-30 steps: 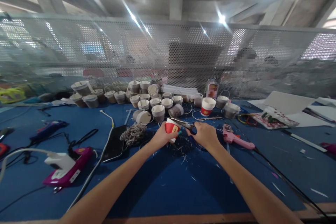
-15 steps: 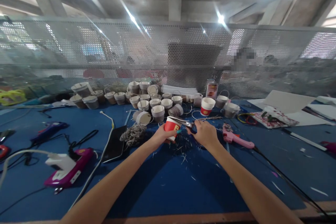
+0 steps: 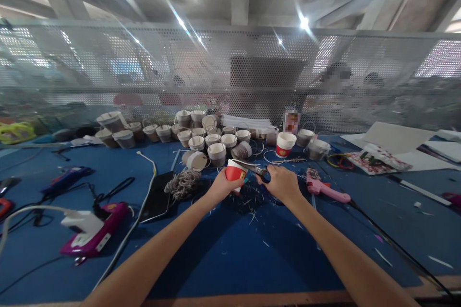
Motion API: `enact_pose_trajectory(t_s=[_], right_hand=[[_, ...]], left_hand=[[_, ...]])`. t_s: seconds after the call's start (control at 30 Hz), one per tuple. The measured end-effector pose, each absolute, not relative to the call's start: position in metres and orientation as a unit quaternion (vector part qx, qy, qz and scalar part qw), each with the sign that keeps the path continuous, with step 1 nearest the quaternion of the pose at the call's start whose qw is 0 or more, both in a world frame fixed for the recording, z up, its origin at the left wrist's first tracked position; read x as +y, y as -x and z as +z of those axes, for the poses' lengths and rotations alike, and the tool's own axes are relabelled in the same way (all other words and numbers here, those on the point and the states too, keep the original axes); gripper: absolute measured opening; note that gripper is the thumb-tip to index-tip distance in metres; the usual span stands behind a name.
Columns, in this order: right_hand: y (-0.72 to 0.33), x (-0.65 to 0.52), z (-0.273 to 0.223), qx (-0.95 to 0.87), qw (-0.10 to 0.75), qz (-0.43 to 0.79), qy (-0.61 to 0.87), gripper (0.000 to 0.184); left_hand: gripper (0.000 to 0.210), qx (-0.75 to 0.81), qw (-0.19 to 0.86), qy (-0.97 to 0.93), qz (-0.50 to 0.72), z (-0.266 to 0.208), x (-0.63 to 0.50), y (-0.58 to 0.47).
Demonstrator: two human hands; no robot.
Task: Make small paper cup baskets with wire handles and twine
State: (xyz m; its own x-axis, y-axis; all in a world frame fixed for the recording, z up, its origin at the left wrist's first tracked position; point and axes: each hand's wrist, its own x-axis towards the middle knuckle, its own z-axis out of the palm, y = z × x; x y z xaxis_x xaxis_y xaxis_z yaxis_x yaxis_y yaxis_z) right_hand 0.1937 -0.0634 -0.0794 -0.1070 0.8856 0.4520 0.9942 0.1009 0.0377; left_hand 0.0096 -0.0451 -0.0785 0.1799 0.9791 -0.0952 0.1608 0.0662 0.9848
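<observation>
Red cup (image 3: 235, 171) tilts, clasped in left grip (image 3: 221, 186); right grip (image 3: 283, 184) holds scissors (image 3: 256, 170) at cup's rim.

Can see a blue worktop (image 3: 223, 259) bearing greyish pail-like cups (image 3: 216, 159) towards the back, a red-and-white cup (image 3: 283, 151), a bundle of grey cord (image 3: 183, 183) beside a dark device (image 3: 154, 199), a purple power strip (image 3: 113, 221), a pink glue gun (image 3: 329, 191) and scattered white scraps (image 3: 382, 257).

On your desk (image 3: 230, 268), cord (image 3: 183, 184) lies left of your left hand (image 3: 222, 186), a glue gun (image 3: 333, 193) right of your right hand (image 3: 283, 183), pails (image 3: 217, 157) behind.
</observation>
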Motion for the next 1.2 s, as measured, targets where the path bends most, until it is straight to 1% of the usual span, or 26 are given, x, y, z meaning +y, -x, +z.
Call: enact_pose_trajectory(t_s=[0.23, 0.43, 0.53, 0.97, 1.2], right_hand=[[-0.195, -0.062, -0.081, -0.729, 0.149, -0.169, 0.646, 0.049], [-0.190, -0.065, -0.081, -0.725, 0.155, -0.195, 0.642, 0.047], [-0.189, -0.065, -0.082, -0.726, 0.156, -0.191, 0.642, 0.046], [-0.192, -0.063, -0.083, -0.738, 0.152, -0.154, 0.639, 0.046], [-0.191, -0.065, -0.079, -0.738, 0.144, -0.185, 0.633, 0.049]], left_hand=[[0.046, 0.530, 0.446, -0.607, 0.389, -0.089, -0.039, -0.004], [0.047, 0.581, 0.304, -0.674, 0.341, -0.091, -0.047, -0.003], [0.049, 0.605, 0.252, -0.682, 0.324, -0.086, -0.052, -0.005], [0.049, 0.634, 0.236, -0.674, 0.297, -0.077, -0.055, -0.006], [0.046, 0.649, 0.141, -0.704, 0.252, -0.074, -0.060, -0.009]])
